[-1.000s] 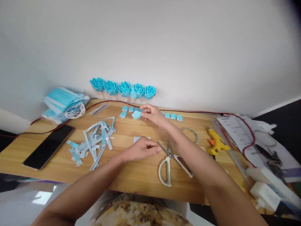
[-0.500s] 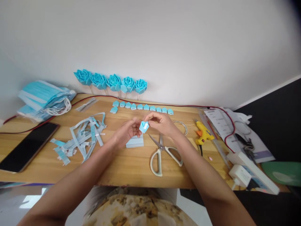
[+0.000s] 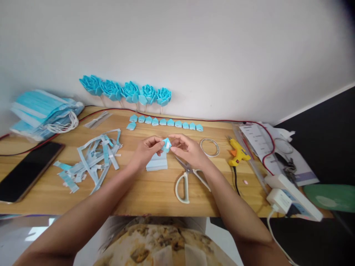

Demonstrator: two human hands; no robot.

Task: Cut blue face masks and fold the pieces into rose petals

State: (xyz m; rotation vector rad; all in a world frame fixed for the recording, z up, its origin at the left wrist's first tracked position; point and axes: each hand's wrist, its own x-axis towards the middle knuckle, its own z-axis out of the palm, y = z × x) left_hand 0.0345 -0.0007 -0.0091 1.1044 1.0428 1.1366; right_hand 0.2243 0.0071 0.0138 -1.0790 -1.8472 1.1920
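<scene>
A small folded blue petal [image 3: 166, 145] with a white patch on its face is held up between both hands. My left hand [image 3: 150, 148] pinches its left edge between thumb and fingers. On the other side, my right hand [image 3: 186, 148] has thumb and fingertips closed on its right edge. Just below the hands lies a stack of pale blue fabric pieces [image 3: 156, 162], partly covered by my left hand. White-handled scissors [image 3: 182, 188] lie spread on the table under my right wrist. Behind the hands runs a row of similar folded petals [image 3: 163, 122], with one more [image 3: 131, 126] in front.
Several blue fabric flowers [image 3: 130, 91] on sticks lean on the wall. Cut strips [image 3: 102, 159], a phone [image 3: 30, 171] and bagged masks [image 3: 41, 111] lie left. A tape ring [image 3: 209, 147], yellow glue gun [image 3: 237, 152] and power strip [image 3: 302, 201] are right.
My left hand has come up to pinch the petal's left edge, and the petal has turned with its point upward. The view has shifted slightly.
</scene>
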